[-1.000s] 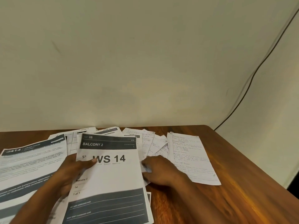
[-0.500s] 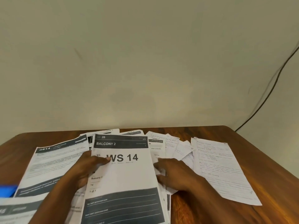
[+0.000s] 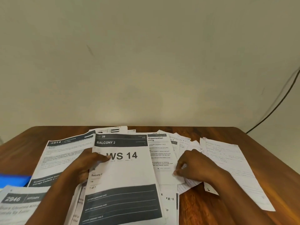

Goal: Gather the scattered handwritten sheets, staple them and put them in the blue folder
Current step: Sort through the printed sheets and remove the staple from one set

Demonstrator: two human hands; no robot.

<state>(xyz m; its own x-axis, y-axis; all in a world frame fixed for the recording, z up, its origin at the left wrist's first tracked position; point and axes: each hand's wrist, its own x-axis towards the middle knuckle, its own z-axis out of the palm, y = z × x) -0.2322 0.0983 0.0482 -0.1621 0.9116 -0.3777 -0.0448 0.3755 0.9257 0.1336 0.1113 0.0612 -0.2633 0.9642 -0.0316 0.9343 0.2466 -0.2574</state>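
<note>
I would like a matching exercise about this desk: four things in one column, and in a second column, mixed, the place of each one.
Things
1. WS 14 sheet
2. blue folder
3. handwritten sheet
4. 2946 sheet

Places
A. at the left edge of the picture, partly under printed sheets
B. right of the right hand, on the wooden table
C. in the middle, with the fingers of the left hand resting on it
D. in the near left corner

Pairs: 1-C, 2-A, 3-B, 4-D
</note>
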